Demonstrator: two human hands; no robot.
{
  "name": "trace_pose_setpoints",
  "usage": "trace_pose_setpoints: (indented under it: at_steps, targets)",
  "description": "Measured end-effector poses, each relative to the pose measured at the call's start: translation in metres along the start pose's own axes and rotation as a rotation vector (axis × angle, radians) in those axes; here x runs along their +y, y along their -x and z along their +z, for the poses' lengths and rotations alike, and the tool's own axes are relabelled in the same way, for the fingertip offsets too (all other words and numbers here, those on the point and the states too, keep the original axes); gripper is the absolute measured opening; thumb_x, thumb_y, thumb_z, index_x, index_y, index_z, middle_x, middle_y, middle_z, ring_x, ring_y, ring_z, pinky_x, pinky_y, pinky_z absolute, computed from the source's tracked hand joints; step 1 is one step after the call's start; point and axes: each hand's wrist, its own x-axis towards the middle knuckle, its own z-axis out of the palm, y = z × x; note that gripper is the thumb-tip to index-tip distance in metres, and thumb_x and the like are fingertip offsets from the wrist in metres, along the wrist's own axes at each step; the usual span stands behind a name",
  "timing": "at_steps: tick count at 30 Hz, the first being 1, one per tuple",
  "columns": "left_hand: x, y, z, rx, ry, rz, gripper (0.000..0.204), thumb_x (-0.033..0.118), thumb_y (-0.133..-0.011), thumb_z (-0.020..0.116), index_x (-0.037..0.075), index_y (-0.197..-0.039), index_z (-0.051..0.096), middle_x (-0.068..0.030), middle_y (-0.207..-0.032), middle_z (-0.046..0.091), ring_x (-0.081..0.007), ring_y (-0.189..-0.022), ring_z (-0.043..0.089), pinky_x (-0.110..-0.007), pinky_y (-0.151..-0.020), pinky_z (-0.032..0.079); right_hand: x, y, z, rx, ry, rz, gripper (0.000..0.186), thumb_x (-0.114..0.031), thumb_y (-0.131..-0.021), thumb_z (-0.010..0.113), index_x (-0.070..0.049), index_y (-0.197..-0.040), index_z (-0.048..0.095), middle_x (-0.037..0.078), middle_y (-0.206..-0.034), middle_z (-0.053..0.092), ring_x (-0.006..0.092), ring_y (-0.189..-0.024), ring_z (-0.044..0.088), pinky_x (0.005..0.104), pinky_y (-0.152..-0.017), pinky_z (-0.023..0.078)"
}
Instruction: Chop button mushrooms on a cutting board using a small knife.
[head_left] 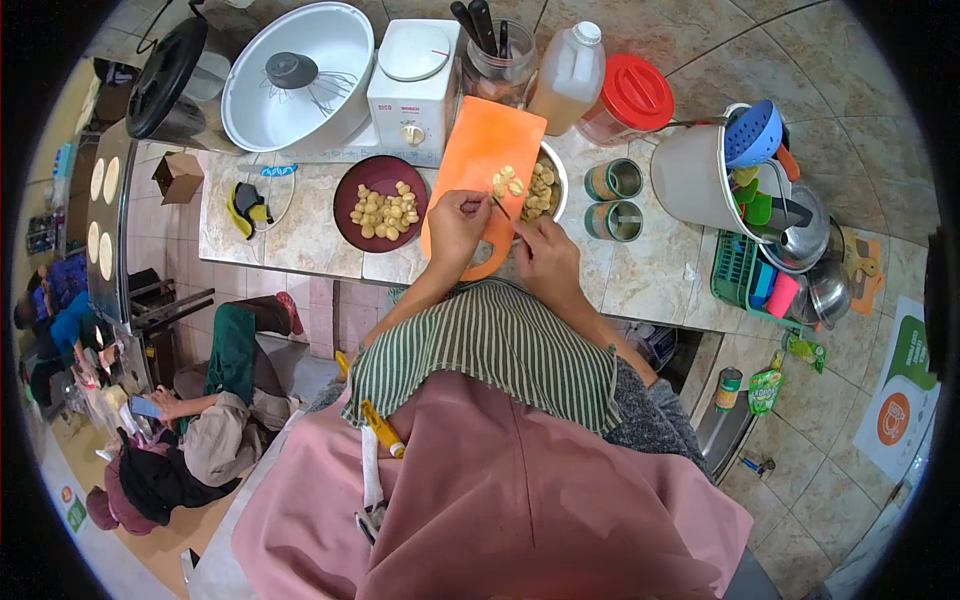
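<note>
My right hand (548, 256) grips a small knife (501, 208), its dark blade pointing up-left over the orange cutting board (490, 130). On the board, the bunched fingers of my left hand (458, 226) press together beside the blade; whatever they pinch is hidden. Several pale mushroom slices (508, 182) lie just beyond the blade. Partly under the board's right edge stands a white bowl (562, 182) holding more sliced mushrooms (541, 192). To the left, a dark red plate (347, 190) carries a heap of whole button mushrooms (383, 212).
Two opened cans (613, 222) stand right of the bowl. Behind the board are a white kitchen machine (410, 95), a jar with knives (497, 70), a plastic jug (570, 80) and a red-lidded tub (635, 95). A utensil bucket (690, 175) stands right; another person (225, 435) sits left.
</note>
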Motion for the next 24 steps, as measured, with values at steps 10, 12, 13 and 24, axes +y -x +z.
trace_pose_setpoints:
  at_steps: [10,12,13,24]
  targets:
    - [-0.001,-0.001,0.001,0.0,-0.056,-0.015,0.018,0.008,-0.085,0.076,-0.006,-0.095,0.072,-0.0156,-0.09,0.073,-0.0198,-0.078,0.074,-0.03,-0.07,0.059,0.006,0.003,0.013,0.001,0.025,0.004,0.029,-0.004,-0.077,0.068,-0.006,-0.106,0.071,0.012,-0.085,0.058,0.0313,-0.076,0.064,0.0428,-0.066,0.055]
    - [-0.006,-0.001,0.001,0.009,-0.017,-0.022,0.017,0.007,-0.086,0.076,-0.006,-0.095,0.072,-0.0157,-0.091,0.072,-0.02,-0.079,0.074,-0.03,-0.07,0.059,0.005,0.013,0.0,-0.085,-0.008,0.081,0.031,-0.003,-0.076,0.068,-0.006,-0.107,0.072,0.012,-0.086,0.059,0.0312,-0.077,0.064,0.0428,-0.065,0.055]
    - [-0.007,0.001,0.001,0.01,0.021,-0.03,0.016,0.007,-0.086,0.075,-0.006,-0.095,0.072,-0.0158,-0.091,0.072,-0.0203,-0.08,0.074,-0.03,-0.071,0.059,0.004,0.011,-0.002,-0.086,-0.008,0.083,0.031,-0.003,-0.076,0.068,-0.006,-0.107,0.072,0.012,-0.086,0.059,0.0312,-0.077,0.064,0.0428,-0.065,0.055]
    - [0.003,0.003,0.001,0.007,-0.034,0.004,0.015,0.003,-0.085,0.074,-0.007,-0.096,0.071,-0.0166,-0.092,0.07,-0.0215,-0.081,0.073,-0.031,-0.074,0.059,0.005,-0.025,0.021,-0.089,0.058,-0.025,0.029,-0.005,-0.078,0.067,-0.007,-0.107,0.072,0.013,-0.091,0.059,0.0311,-0.082,0.065,0.0436,-0.067,0.055]
